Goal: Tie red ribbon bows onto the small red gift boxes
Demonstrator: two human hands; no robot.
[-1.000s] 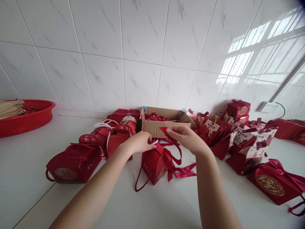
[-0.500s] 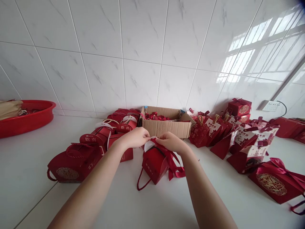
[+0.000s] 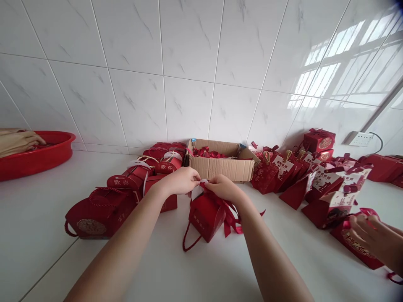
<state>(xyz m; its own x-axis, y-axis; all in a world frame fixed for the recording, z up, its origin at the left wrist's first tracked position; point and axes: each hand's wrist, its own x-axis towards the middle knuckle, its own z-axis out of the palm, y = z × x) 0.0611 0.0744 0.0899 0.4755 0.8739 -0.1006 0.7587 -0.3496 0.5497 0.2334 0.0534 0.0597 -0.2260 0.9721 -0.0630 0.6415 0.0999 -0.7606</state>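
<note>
1. The small red gift box [image 3: 204, 218] sits on the counter [image 3: 176, 268], around the middle, out from the back edge along the tiled wall [image 3: 189, 105].
2. The person's left hand [image 3: 185, 180] is at the top of that box, its grip narrow, fingertips pinched together beside a white flap [image 3: 197, 191]; from here I can't tell whether they have flap or ribbon.
3. The right hand [image 3: 223, 187] meets it there, thumb and fingers closed on the dark red ribbon [image 3: 231, 224], whose loose ends trail beside the box.
4. A twisted cord [image 3: 188, 247] loops from the box onto the counter.
5. Behind, near the back edge, stands an open cardboard carton [image 3: 220, 168] with red things inside.
6. More red boxes [image 3: 121, 180] crowd to its left, red bags [image 3: 283, 165] to its right.
7. Toward the counter's right side, another person's hand [image 3: 367, 235] covers part of a bow-tied box [image 3: 355, 249].
8. At far left, someone's hand [image 3: 28, 139] reaches into a red basin [image 3: 40, 161].
</note>
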